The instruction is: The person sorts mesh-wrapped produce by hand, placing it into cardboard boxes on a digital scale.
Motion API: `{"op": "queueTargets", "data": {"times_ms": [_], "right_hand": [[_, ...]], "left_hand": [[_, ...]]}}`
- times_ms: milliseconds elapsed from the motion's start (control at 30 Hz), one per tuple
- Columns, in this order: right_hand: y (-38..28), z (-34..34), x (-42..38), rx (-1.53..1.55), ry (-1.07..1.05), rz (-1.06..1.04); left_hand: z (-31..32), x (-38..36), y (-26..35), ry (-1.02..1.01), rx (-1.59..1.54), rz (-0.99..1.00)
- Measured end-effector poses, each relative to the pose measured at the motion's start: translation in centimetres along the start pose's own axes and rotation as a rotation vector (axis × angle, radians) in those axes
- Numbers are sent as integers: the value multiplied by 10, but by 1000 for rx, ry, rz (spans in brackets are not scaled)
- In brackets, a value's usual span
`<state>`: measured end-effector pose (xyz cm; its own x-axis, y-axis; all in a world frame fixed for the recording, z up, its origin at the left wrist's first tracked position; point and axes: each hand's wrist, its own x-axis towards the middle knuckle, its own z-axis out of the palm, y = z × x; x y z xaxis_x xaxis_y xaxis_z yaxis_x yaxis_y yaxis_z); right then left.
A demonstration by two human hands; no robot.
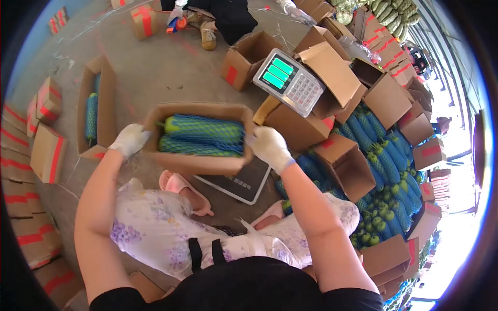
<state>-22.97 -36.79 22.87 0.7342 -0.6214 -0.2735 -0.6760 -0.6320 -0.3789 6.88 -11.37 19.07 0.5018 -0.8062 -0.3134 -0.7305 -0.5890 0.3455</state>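
An open cardboard box (199, 165) is held level in front of me, with long green gourds (202, 127) in blue netting lying side by side inside. My left hand (130, 140), in a whitish glove, is closed on the box's left end. The right end is gripped by my right hand (268, 147), gloved the same way. Below the box, partly hidden by it, lies the dark platform of a scale (241, 182). The scale's display head (290, 81), with green lit panels and a keypad, stands beyond the box to the right.
Another open box (106, 111) with netted gourds stands at left, near taped cartons (47, 150). Piled netted gourds (381, 160) and open boxes (345, 166) crowd the right side. Across the floor, a person with gloved hands has an orange-and-blue tool (177, 24).
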Motion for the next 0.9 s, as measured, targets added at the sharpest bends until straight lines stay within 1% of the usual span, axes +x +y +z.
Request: {"op": "queueTargets", "data": {"times_ms": [33,67,100,133,167,200,233,267,300,333,367,433,467,500,533,567,633,667,700,733,767,800,833,867,900], "right_hand": [[-23,0,19,-12,-7,-34],[-35,16,44,-57,41,-117],[-56,19,53,26,78,-187],[-64,24,64,184,141,-234],[-74,33,71,345,191,-277],[-80,39,70,505,158,-331],[-85,35,58,486,40,-337],[-84,35,43,406,-9,-367],[-74,33,29,319,-41,-395],[-58,34,16,247,-91,-411],[-39,35,6,173,-120,-422],[4,25,-17,113,-203,-423],[22,17,-33,106,-193,-355],[39,8,-49,101,-182,-285],[52,-3,-63,87,-149,-206],[65,-11,-76,76,-119,-126],[99,-13,-104,310,7,126],[105,-19,-118,246,36,135],[107,-29,-129,178,82,153],[103,-35,-137,177,125,181],[97,-38,-147,141,117,210],[90,-39,-159,107,106,245],[83,-40,-165,111,142,287],[73,-44,-170,55,129,240],[62,-49,-176,-1,115,200]], "left_hand": [[1,-10,-24,39,-55,-70],[11,-21,-50,42,-49,-86],[32,-30,-80,118,-353,-220],[57,-41,-117,201,-659,-356],[95,-50,-176,147,-74,-253],[93,-71,-143,124,-108,-379],[91,-91,-106,99,-145,-509],[103,-110,-116,92,-149,-555],[125,-115,-125,275,-737,-686],[140,-114,-131,465,-1327,-762],[148,-107,-133,471,-1329,-751],[165,-109,-118,386,-1922,-972],[161,-112,-112,316,-1979,-1000],[154,-111,-105,240,-2033,-1027],[149,-107,-99,232,-2115,-986],[167,-99,-111,253,-2281,-895],[129,-81,-75,502,-2176,-1105],[121,-75,-75,478,-2169,-1093],[118,-66,-74,453,-2272,-1078],[114,-47,-75,413,-2376,-1057],[113,-20,-80,356,-2367,-1029],[115,6,-86,368,-2408,-1021],[118,35,-92,373,-2449,-1013],[120,70,-101,470,-2335,-874],[120,112,-122,509,-2318,-730]]}}
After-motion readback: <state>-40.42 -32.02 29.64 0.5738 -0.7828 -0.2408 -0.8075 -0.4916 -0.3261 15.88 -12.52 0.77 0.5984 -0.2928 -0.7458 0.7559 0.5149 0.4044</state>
